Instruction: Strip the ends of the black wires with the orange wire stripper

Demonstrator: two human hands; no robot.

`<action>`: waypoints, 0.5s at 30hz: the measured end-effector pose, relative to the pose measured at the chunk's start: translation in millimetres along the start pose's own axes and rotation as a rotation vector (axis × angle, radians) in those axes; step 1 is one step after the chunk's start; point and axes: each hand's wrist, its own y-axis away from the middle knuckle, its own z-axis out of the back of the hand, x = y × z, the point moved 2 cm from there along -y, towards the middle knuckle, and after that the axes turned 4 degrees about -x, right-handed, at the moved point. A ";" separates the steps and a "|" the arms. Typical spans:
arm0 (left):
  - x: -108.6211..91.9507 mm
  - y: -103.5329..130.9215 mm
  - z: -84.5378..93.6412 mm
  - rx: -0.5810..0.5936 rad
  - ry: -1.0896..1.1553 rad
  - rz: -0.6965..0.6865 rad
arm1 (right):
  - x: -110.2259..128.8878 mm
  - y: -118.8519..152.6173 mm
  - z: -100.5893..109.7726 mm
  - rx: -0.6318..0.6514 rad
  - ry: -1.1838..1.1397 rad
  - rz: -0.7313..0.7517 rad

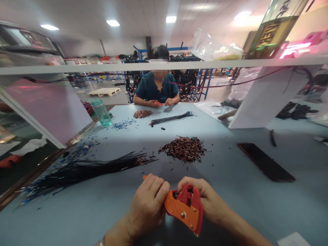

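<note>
L hand (147, 201) grips orange-and-red plier-shaped tool (182, 214), R hand (208, 200) at its head, hold unclear; poss. pinch if squeeze mistimed.

Bluish table (246, 184): black wire bundle (94, 170), heaped coppery bits (183, 149), phone (266, 162), green bottle (102, 114)

From the head, looking down at hands (148, 201).

In front of me spreads a pale blue tabletop (230, 198), spanned by a long white shelf (107, 69) with a pale panel (48, 106) under its left end and a white panel (251, 97) under its right. Beyond it I see grey floor (116, 99), a wooden pallet (104, 91) and a blue rack (208, 83). Above me, bright rectangular lights (113, 23) dot a pale ceiling (143, 17).
</note>
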 end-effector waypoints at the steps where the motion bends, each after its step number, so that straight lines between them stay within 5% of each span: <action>1: 0.1 0.2 0.0 0.001 -0.001 0.005 | -0.4 -0.1 -0.1 0.005 0.001 0.013; 15: 1.8 2.8 -1.3 0.001 0.022 0.014 | -4.2 -1.4 -1.2 0.009 0.026 0.081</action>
